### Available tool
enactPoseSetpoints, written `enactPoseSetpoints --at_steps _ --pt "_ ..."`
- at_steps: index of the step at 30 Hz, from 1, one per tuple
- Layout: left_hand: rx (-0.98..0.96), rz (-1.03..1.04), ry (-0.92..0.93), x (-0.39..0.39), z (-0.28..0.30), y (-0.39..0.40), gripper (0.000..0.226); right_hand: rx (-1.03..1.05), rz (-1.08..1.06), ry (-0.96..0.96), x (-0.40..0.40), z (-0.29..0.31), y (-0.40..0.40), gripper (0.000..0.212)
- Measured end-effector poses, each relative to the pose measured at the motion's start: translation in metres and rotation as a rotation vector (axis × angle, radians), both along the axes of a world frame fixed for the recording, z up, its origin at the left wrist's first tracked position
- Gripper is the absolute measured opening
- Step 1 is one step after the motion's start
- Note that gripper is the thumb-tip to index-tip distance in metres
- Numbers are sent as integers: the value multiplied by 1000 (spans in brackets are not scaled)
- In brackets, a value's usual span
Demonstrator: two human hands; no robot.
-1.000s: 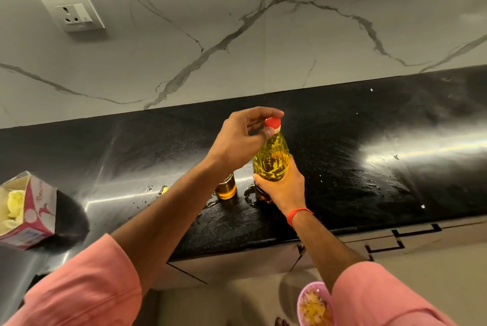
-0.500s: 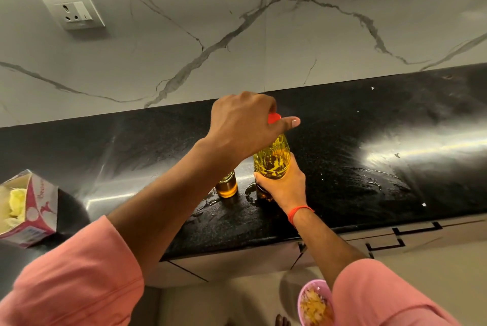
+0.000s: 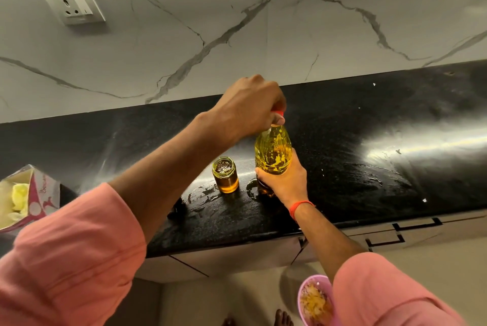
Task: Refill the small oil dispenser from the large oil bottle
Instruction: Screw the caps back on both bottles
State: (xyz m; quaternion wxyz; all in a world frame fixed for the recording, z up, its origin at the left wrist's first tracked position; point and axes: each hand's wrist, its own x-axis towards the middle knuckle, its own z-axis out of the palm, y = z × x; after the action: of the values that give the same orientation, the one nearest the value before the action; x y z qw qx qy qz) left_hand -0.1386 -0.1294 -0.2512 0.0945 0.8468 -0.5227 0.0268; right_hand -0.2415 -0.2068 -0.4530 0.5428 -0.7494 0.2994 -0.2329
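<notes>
The large oil bottle (image 3: 273, 150), clear plastic with yellow oil, stands upright on the black countertop (image 3: 369, 141). My right hand (image 3: 286, 180) grips its lower body from the front. My left hand (image 3: 250, 109) curls over the top and grips the red cap (image 3: 278, 114), mostly hiding it. Just left of the bottle stands the small oil dispenser (image 3: 225, 174), a little glass jar with no lid, amber oil filling its lower part.
Oil and water smears wet the counter around both containers. An open pink-and-white carton (image 3: 29, 196) sits at the far left. A wall socket (image 3: 72, 4) is up on the marble backsplash. A pink bowl of scraps (image 3: 315, 299) lies on the floor below.
My left hand has closed down over the red cap, its thumb no longer sticking out. The bottle and my right hand stay in place.
</notes>
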Motion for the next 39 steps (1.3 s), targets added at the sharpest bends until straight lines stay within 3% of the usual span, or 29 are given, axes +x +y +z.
enactPoseSetpoints --at_steps 6,12,15,18,39 --pt "71 -94 68 9 15 1 33 4 3 -6 1 -2 1 69" --pt "155 147 -118 -5 12 -7 64 7 0 -4 1 -1 0 69" --pt "127 170 -183 -15 9 -13 62 12 -4 -7 1 -1 0 69" --pt "82 148 -166 -15 3 -16 42 13 -3 -7 1 0 0 68" --pt "49 -40 -144 8 -2 -7 54 2 12 -18 1 -4 -3 69"
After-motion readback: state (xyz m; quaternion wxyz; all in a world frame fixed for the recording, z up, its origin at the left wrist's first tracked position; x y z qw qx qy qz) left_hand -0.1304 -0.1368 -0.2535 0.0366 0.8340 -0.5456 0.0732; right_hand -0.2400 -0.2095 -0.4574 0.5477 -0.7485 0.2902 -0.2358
